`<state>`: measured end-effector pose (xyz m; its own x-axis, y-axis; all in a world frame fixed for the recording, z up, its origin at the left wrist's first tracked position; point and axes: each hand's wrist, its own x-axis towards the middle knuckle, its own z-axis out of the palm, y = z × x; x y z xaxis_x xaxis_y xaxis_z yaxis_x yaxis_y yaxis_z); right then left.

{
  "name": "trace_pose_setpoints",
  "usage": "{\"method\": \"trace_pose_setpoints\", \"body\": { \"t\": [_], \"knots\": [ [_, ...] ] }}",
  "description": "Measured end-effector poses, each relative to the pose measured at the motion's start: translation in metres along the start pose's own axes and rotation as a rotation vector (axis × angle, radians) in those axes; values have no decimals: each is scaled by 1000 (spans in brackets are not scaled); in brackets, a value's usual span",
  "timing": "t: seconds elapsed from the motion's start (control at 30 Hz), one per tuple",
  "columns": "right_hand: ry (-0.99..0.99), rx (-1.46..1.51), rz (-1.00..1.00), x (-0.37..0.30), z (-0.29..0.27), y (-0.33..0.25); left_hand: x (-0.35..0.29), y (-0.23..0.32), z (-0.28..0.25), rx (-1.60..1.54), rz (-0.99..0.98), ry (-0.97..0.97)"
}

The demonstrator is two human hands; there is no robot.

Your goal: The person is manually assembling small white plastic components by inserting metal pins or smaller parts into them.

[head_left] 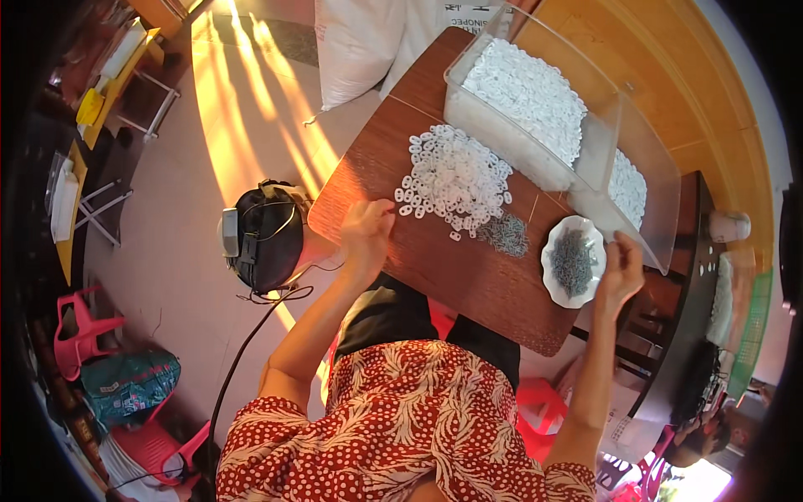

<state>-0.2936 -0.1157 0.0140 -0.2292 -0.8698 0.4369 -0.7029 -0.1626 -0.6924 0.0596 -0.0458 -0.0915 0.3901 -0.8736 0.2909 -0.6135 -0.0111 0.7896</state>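
The left hand is over the counter by its left corner, just beside the heap of white ovals; its thumb and fingertips are drawn together, though I cannot tell whether an oval is between them; the right hand is at the right side of the dish, fingers curled close to the rim; I cannot tell whether they grip it.

The ovals lie left of the counter's middle, between its left edge and the bin; they show paired holes, and their long axes point every which way; a small heap of grey bits touches the side nearer the dish, its pieces thin and crossed at all angles.

The dish sits toward the near right corner, white and scalloped, more grey bits heaped inside; its long axis runs from the bin side toward that corner.

The clear bin stands along the far edge, full of white pieces, its long side roughly in line with the near edge; a second bin stands at its right end, also holding white pieces.
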Motion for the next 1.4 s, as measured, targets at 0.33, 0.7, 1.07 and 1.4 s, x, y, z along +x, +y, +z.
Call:
{"method": "trace_pose_setpoints", "body": {
  "t": [0.33, 0.7, 1.07, 1.4],
  "knots": [
    [-218, -6, -126, -77, 29, -31, -13, 33, 40, 73, 360, -108],
    [-272, 35, -74, -95, 25, -24, -19, 27, 76, 148, 480, -256],
    [-162, 0, 163, -88, 10, 18, -25, 36, 41, -590, -397, -423],
    [-297, -53, -236, -101, 88, -8, -40, 61, 18, -948, -737, -569]
  ]
}}
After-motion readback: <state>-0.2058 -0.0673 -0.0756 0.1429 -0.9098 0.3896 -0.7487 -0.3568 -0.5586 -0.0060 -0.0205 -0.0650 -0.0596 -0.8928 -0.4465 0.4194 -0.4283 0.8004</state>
